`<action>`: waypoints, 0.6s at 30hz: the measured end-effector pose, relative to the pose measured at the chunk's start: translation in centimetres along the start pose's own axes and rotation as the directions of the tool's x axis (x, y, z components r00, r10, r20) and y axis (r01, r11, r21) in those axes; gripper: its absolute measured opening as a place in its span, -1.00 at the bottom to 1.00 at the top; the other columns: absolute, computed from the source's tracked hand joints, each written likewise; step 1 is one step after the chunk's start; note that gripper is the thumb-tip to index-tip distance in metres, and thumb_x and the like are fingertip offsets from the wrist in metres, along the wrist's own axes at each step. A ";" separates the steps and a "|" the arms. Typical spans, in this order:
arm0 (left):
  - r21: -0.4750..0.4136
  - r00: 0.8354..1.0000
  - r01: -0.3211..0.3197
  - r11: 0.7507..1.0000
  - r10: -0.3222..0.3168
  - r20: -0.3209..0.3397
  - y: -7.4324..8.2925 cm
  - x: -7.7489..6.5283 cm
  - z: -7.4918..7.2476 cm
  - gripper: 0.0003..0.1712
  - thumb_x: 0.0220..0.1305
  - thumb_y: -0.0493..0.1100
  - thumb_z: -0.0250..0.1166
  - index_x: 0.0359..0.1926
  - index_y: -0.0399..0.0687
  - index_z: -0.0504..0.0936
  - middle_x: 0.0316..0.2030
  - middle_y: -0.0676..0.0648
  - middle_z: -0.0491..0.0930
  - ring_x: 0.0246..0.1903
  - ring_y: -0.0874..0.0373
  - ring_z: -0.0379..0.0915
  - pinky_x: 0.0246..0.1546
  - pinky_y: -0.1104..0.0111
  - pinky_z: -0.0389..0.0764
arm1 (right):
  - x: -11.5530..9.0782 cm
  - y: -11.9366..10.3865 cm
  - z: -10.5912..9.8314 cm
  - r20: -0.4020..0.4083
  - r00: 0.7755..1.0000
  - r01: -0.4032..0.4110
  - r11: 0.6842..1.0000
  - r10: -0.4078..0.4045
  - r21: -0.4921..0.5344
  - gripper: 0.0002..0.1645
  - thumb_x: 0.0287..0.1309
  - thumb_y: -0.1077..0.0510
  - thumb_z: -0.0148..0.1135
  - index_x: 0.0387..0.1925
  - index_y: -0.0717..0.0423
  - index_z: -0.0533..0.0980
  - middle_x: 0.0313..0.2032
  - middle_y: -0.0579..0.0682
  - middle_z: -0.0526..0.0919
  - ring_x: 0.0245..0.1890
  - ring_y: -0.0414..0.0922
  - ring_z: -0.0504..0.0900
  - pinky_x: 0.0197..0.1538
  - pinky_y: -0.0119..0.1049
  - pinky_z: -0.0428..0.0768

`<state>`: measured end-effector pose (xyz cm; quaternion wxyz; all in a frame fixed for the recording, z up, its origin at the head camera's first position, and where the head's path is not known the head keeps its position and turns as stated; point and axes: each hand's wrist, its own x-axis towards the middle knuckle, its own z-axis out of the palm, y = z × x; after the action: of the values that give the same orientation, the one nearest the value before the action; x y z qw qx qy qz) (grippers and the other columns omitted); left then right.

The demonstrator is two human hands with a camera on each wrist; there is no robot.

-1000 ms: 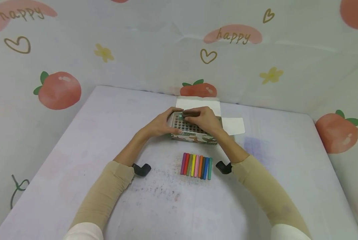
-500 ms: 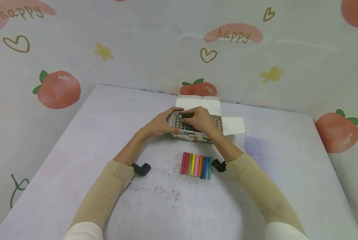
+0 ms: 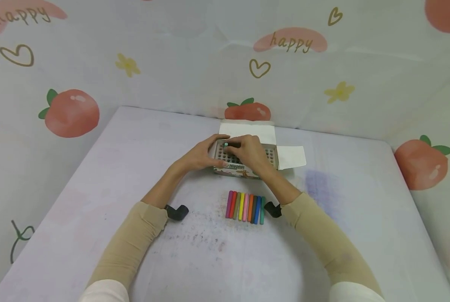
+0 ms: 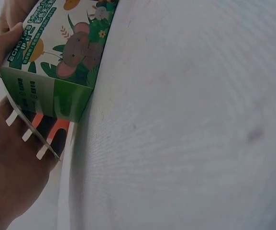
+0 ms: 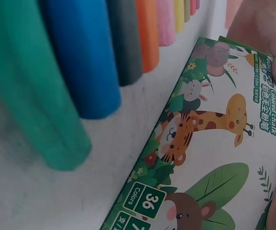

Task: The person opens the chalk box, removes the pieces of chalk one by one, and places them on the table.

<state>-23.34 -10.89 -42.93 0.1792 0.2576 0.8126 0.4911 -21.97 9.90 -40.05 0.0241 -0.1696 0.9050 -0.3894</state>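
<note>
A chalk box point(image 3: 233, 171) with animal pictures stands at the back middle of the table, its lid folded back. My left hand point(image 3: 198, 156) grips the box's left end, thumb on the front wall and fingers at the far side. Over the holes inside, my right hand point(image 3: 249, 152) pinches a green chalk stick point(image 3: 226, 144), whose pale top shows between thumb and index finger. The stick's lower part is hidden. The left wrist view shows the green end of the box point(image 4: 47, 93) by the palm. Printed "Colored chalk" is readable on the box front point(image 5: 209, 124).
In front of the box lies a row of several coloured chalk sticks point(image 3: 245, 207), with the green stick point(image 5: 56, 120) nearest the right wrist. A white flap point(image 3: 291, 157) sticks out on the box's right, and the white lid point(image 3: 247, 129) leans behind.
My right hand has shifted left over the box, its thumb and index finger now around the green chalk top. Holes at the box's right end have come into view. The left hand stays put.
</note>
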 end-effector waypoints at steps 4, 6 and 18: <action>-0.003 1.000 0.021 1.000 -0.021 -0.006 -0.1 0.0 0.0 -0.04 0.11 -0.01 0.51 0.47 0.17 0.21 0.10 -0.12 0.45 -0.06 -0.02 0.42 -0.05 0.15 0.46 | -0.1 0.1 0.1 -0.048 0.998 0.048 0.998 -0.046 0.027 -0.65 0.25 0.06 0.37 -0.01 0.16 0.70 -0.09 0.03 0.75 -0.19 -0.16 0.69 -0.15 -0.28 0.60; -0.007 1.000 0.028 1.000 -0.028 -0.008 -0.1 0.0 -0.1 -0.03 0.10 0.00 0.51 0.47 0.15 0.21 0.11 -0.12 0.45 -0.03 -0.02 0.42 -0.02 0.14 0.44 | -0.1 0.0 0.0 -0.067 0.996 0.066 0.997 -0.064 0.038 -0.65 0.24 0.07 0.37 -0.01 0.17 0.70 -0.09 0.04 0.75 -0.18 -0.16 0.70 -0.14 -0.29 0.60; 0.011 0.999 0.034 0.999 -0.034 -0.014 0.2 0.0 -0.1 0.00 0.07 0.03 0.51 0.48 0.12 0.19 0.07 -0.14 0.46 -0.05 -0.03 0.42 -0.01 0.12 0.44 | -0.5 0.0 -0.1 -0.171 0.980 0.126 0.985 -0.104 0.118 -0.69 0.22 0.11 0.39 -0.04 0.14 0.71 -0.17 0.03 0.76 -0.37 -0.17 0.61 -0.32 -0.37 0.49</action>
<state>-23.33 -10.89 -42.72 0.1806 0.2415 0.8209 0.4849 -21.53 10.08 -40.01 -0.0622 -0.1872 0.8656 -0.4603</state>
